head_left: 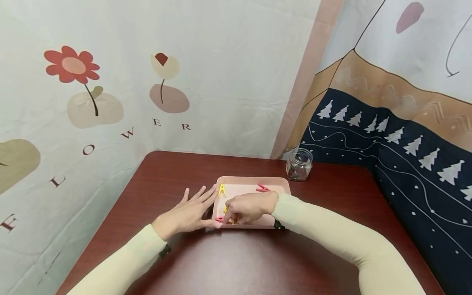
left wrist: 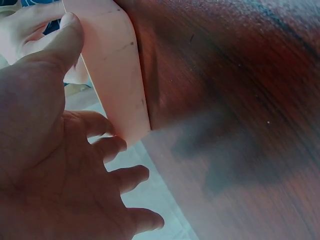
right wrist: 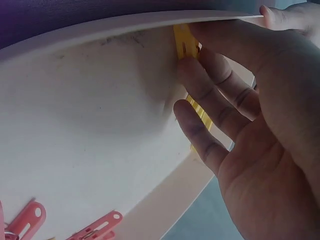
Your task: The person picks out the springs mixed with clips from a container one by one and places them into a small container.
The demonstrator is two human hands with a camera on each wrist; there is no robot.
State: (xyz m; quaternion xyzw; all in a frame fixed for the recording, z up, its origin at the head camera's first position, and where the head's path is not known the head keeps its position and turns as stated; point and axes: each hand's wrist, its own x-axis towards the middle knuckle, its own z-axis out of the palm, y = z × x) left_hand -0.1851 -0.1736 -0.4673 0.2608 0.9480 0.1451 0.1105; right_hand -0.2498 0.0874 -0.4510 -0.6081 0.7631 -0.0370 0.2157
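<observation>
A shallow pink tray (head_left: 254, 180) lies on the table with plastic clothespins in it. My left hand (head_left: 189, 213) is spread along the tray's left side, its thumb at the near-left corner and fingertips at the rim. Over that same corner, my right hand (head_left: 247, 207) reaches in and pinches a yellow clothespin (right wrist: 184, 42) between thumb and fingers. Behind those fingers another yellow clothespin (right wrist: 204, 115) shows partly. Close to the fingertips lies a pink clothespin (head_left: 219, 219). One yellow clothespin (head_left: 221, 190) stands near the far-left corner; a pink clothespin (head_left: 263, 188) lies toward the far right.
Behind the tray to the right stands a clear glass jar (head_left: 299, 164). The dark red wooden table (head_left: 177, 168) meets a printed curtain (head_left: 228, 82) at the back and a navy tree-patterned cloth (head_left: 405, 164) on the right.
</observation>
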